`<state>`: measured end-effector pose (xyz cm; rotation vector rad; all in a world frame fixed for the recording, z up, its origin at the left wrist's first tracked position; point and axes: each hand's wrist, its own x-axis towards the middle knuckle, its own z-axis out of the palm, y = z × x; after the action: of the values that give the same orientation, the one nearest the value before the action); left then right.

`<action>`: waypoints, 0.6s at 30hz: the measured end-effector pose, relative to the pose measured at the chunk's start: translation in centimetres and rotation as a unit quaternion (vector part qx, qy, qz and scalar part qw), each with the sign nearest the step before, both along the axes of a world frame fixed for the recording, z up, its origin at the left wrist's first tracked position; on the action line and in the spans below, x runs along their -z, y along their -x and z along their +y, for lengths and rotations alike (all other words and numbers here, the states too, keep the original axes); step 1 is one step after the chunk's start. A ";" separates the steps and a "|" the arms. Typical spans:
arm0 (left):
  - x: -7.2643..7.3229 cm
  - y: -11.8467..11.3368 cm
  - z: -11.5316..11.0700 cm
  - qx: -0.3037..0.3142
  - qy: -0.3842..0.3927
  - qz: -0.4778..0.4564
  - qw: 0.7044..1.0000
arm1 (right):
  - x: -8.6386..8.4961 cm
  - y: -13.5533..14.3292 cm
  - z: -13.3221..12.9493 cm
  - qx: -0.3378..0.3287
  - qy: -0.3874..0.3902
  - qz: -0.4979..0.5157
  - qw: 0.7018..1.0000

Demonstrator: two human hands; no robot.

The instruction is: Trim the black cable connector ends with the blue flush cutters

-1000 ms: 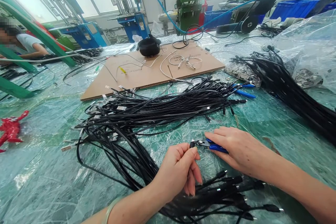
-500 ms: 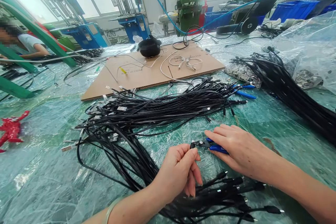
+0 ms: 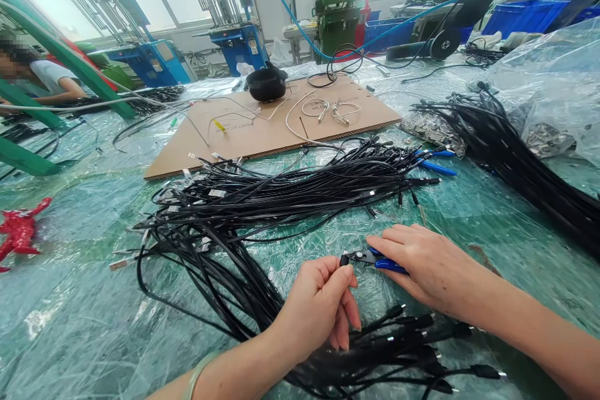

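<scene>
Between thumb and forefinger, my left hand pinches a black cable by its connector end. My right hand is wrapped round the blue handles of a pair of flush cutters. The cutter jaws meet the connector end just beyond my left fingertips; whether they are fully closed is too small to tell. Under my left hand lies a bundle of black cables, its black plugs fanned out at the lower right. A second heap of black cables with silver USB plugs stretches across behind my hands.
Flat cardboard bears a black pouch-like object and white cables. Blue-handled pliers rest right of the heap. More black cables and plastic bags lie right, a red figure left. Two other people are in the background.
Almost nothing differs. The cutter handles in my right hand look slightly closer together, while my left hand keeps its place on the connector end.
</scene>
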<state>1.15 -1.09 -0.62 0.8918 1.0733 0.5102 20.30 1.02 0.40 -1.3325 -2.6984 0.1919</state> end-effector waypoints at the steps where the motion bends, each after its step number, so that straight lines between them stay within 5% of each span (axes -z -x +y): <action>1: 0.0 0.0 0.0 0.000 0.001 0.000 1.000 | 0.1 0.0 0.0 0.002 0.006 0.000 1.000; 18: 0.0 0.0 0.0 -0.005 0.004 -0.001 1.000 | 0.0 0.0 0.0 -0.008 -0.025 0.012 1.000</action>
<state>1.19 -1.07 -0.58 0.8798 1.0766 0.5144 20.33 0.99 0.42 -1.2854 -2.6766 0.1403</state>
